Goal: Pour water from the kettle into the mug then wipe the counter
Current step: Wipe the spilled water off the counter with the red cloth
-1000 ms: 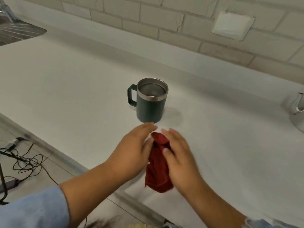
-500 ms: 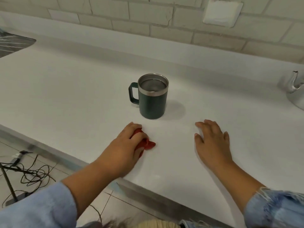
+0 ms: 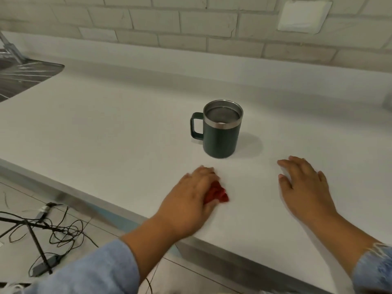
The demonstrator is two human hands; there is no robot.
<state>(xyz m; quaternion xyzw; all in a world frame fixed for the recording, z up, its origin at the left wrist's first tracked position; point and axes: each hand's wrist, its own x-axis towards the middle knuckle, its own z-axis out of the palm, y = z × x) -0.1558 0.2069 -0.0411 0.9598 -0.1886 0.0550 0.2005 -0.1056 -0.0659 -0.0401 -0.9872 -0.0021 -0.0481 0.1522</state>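
Wiping seems in hand: left hand grips a bunched red cloth against the counter; right hand lies flat, fingers straight. The next move likely calls for strokes skirting the green mug.

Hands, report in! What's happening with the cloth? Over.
Left hand holds red cloth on counter. Right hand flat, empty. Mug stands just beyond cloth.

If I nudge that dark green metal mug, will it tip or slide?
Probably slides: the dark green steel-rimmed mug stands upright, broad-based, on the smooth white counter. Liquid seems to sit inside, so likely heavyish and may slosh.
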